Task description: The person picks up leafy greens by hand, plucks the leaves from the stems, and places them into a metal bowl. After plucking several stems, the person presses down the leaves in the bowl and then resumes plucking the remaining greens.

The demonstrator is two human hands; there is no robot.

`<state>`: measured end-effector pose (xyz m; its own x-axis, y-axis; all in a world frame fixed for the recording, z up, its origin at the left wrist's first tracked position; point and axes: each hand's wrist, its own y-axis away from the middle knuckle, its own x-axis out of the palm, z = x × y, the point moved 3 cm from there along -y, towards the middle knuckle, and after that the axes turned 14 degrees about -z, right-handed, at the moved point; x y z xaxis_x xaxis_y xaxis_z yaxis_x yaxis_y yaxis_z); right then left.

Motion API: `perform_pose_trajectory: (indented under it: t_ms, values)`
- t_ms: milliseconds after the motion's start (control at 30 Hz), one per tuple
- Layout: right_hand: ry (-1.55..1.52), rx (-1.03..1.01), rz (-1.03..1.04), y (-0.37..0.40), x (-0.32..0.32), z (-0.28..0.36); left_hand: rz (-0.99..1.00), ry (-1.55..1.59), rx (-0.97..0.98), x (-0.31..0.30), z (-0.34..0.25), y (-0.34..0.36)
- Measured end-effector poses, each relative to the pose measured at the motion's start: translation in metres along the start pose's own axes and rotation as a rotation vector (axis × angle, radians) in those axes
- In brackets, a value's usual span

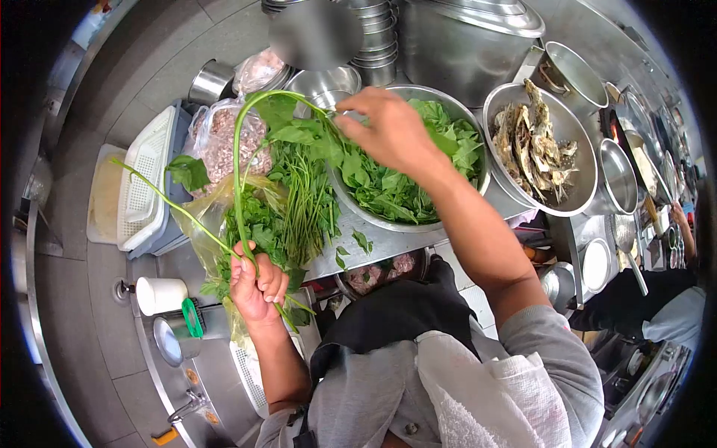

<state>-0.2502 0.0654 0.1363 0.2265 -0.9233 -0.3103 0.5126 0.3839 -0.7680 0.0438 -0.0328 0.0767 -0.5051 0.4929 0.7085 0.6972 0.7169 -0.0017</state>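
My left hand point(258, 290) is closed around long green stems point(238, 168), which rise from my fist, one of them arching over to the right. At the upper end of that stem, my right hand point(388, 128) pinches a leafy tip, above the rim of a metal bowl point(485, 168). Picked green leaves point(388, 175) fill this bowl. Between my hands, a bundle of thin-stemmed greens point(302, 224) lies on the metal counter point(388, 243), partly beside a clear plastic bag point(205, 224). My right fingertips are partly hidden among the leaves.
A bowl of dried fish point(534, 145) stands to the right. A lidded stockpot point(463, 48) is at the back. Left are bagged minced meat point(231, 138), a white basket point(149, 164) and a white cup point(162, 296) near the sink. Another person point(635, 299) is at far right.
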Motion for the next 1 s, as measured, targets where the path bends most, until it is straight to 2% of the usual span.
perform_pose_trajectory:
  t_ms: [33,133,233,333,433,567,667,767,867,933,967,1000]
  values:
    - [0.041,-0.038,-0.001,0.000,0.006,0.003,0.010,0.007,-0.002,0.001,0.000,0.000]
    - [-0.028,0.049,0.018,0.005,0.019,0.001,0.022,0.013,0.013,0.000,-0.002,0.001]
    - [-0.187,0.294,0.005,0.007,0.019,-0.012,0.067,0.007,0.046,-0.004,-0.005,0.002]
    - [-0.123,0.376,-0.022,0.001,0.008,-0.029,0.060,-0.010,0.041,-0.007,-0.008,0.004]
    - [-0.401,0.627,-0.177,-0.012,-0.007,-0.062,0.018,-0.105,-0.011,-0.010,-0.006,0.004]
    - [-0.686,0.892,-0.386,-0.022,-0.040,-0.087,0.025,-0.071,-0.018,-0.009,0.000,0.003]
    - [-0.547,0.859,-0.247,-0.021,-0.061,-0.095,0.009,-0.059,-0.005,-0.009,-0.004,0.001]
    - [-0.072,0.573,0.052,-0.011,-0.065,-0.088,0.043,-0.040,-0.016,-0.010,-0.004,-0.001]
    - [-0.131,0.257,0.048,-0.008,-0.049,-0.048,0.053,-0.005,-0.037,-0.012,0.000,-0.005]
    - [-0.207,0.294,0.148,-0.001,-0.029,-0.027,0.050,0.020,-0.043,-0.011,0.002,-0.007]
    - [-0.150,0.180,0.082,0.003,-0.018,-0.021,0.048,0.035,-0.044,-0.009,0.003,-0.008]
    - [-0.134,0.187,0.069,0.006,-0.011,-0.018,0.052,0.046,-0.051,-0.008,0.005,-0.008]
